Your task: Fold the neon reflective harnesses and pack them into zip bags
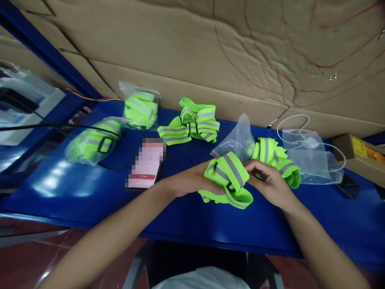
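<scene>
Maybe the strap [231, 171] right of the phone [146, 162] unrolls if the left hand [200, 179] gripping it slips; the right hand's [269, 180] pinch is unclear.

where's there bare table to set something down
Bare table front left, before the nearer bagged bundle and left of the lit phone; and front right, between the right forearm and flat clear bags. Crowded: around the right hand, between held straps and loose straps.

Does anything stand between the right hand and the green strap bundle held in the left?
Nothing visible does. The right hand is close beside the green strap bundle in the left hand, though contact is unclear. The clear bag and second green bundle lie beyond, toward the cardboard.
</scene>
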Motion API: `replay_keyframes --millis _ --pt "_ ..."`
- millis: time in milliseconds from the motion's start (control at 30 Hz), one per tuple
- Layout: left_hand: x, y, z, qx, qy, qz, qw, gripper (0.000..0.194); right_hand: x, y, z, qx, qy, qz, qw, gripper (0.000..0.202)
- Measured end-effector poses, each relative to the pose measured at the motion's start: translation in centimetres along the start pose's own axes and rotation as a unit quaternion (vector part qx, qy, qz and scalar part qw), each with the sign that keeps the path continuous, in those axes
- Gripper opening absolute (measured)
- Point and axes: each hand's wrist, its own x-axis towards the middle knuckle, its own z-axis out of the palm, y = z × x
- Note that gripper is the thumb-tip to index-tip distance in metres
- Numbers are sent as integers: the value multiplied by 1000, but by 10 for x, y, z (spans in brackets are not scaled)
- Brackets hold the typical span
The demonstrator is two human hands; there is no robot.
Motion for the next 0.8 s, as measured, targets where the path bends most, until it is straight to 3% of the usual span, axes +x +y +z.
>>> replay_keyframes --millis 67,300,433,600,800 --pt "1 -1 1 2 4 -7 1000 50 0 3 2 38 0 34 999 23" --pt "2 -4 3 17 -1 7 1000 52 -3 9 11 -15 132 32 991 21" --pt "1 -7 7 39 -39 40 998 61 -5 3 7 -94 169 -12 981 13" --pt "-1 -16 11 96 -1 50 994 61 -6 -13 1 -193 106 -108 969 13" --pt "2 -18 18 32 -42 27 998 58 -14 -25 5 -195 214 -173 941 14"
